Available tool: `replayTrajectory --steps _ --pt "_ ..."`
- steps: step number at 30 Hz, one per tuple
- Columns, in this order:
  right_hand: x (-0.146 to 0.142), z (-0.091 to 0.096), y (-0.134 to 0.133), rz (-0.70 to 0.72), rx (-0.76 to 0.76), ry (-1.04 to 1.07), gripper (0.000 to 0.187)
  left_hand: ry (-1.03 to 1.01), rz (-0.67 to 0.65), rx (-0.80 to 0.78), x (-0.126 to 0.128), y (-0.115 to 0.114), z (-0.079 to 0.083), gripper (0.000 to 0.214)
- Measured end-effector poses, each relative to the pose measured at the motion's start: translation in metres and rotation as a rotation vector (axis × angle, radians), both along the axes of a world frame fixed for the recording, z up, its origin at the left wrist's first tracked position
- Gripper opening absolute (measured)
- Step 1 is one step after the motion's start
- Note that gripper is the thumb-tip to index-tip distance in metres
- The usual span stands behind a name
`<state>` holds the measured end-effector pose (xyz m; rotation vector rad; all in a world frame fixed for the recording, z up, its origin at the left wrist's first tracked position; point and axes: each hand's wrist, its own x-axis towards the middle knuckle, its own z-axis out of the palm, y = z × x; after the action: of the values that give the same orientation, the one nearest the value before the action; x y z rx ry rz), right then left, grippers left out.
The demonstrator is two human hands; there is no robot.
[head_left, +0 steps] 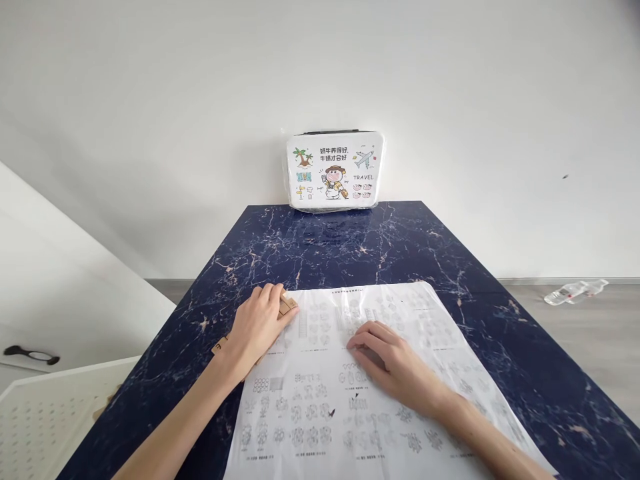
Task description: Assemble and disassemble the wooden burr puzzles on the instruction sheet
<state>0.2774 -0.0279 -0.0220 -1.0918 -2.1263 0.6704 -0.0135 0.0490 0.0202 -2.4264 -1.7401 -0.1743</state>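
Note:
A large white instruction sheet (320, 400) printed with small diagrams lies on a dark blue marbled table (350, 240). My left hand (260, 323) rests at the sheet's upper left corner, fingers curled over thin wooden pieces (287, 305); another wooden bit (219, 347) sticks out near the wrist. My right hand (387, 357) lies flat on the middle of the sheet, fingers stretched toward the left and holding nothing.
A white box with a cartoon print and the word TRAVEL (335, 171) stands against the wall at the table's far edge. A white perforated board (50, 420) sits low at the left. A plastic bottle (575, 291) lies on the floor at the right.

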Motion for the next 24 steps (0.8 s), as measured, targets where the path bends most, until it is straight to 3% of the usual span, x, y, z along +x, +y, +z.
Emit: replayTrajectory --steps 7,12,19,24 --pt "0.000 -0.001 0.000 0.001 0.014 0.002 0.019 -0.241 -0.271 -0.021 0.032 -0.024 -0.004 0.052" --pt "0.001 -0.005 0.000 0.002 0.003 0.028 0.017 -0.258 -0.464 -0.091 0.056 -0.048 -0.008 0.058" --pt "0.000 -0.005 0.001 -0.017 0.013 0.014 0.016 -0.289 -0.513 -0.100 0.052 -0.053 -0.014 0.061" --pt "0.000 -0.005 -0.001 -0.042 -0.006 -0.026 0.014 -0.343 -0.462 -0.105 0.035 -0.051 -0.021 0.082"
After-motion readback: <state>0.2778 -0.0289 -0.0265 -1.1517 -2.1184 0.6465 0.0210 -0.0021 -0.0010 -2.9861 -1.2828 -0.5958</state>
